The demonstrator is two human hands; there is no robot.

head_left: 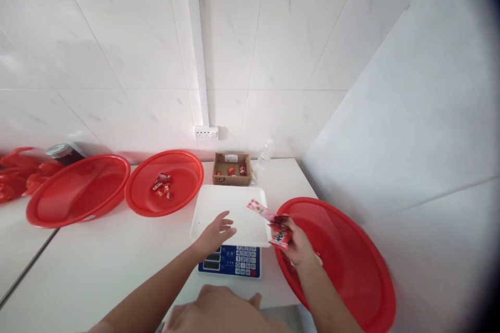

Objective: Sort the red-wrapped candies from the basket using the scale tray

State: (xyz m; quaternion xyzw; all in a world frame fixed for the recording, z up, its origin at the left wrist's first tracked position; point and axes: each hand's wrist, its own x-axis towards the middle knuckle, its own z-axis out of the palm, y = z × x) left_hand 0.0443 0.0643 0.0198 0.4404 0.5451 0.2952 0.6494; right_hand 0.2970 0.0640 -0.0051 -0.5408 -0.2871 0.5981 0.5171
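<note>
My right hand [297, 244] is closed around several small red snack packets [280, 233] and a pink printed strip packet [261, 209]. It is above the left rim of the right-hand red basket [351, 250]. My left hand [215, 233] holds nothing, its fingers apart over the front of a white tray [228, 200]. That tray sits on a digital scale [230, 261] with a blue keypad and dark displays. Some pale pieces in the right-hand basket are partly hidden behind my right wrist.
Behind the tray, a cardboard box [232, 180] holds a few red packets, beside a clear plastic bottle [266, 150]. Further left are a red basket [187, 187] with several packets, another red basket [94, 187], red plastic bags [23, 171] and a dark canister [64, 153].
</note>
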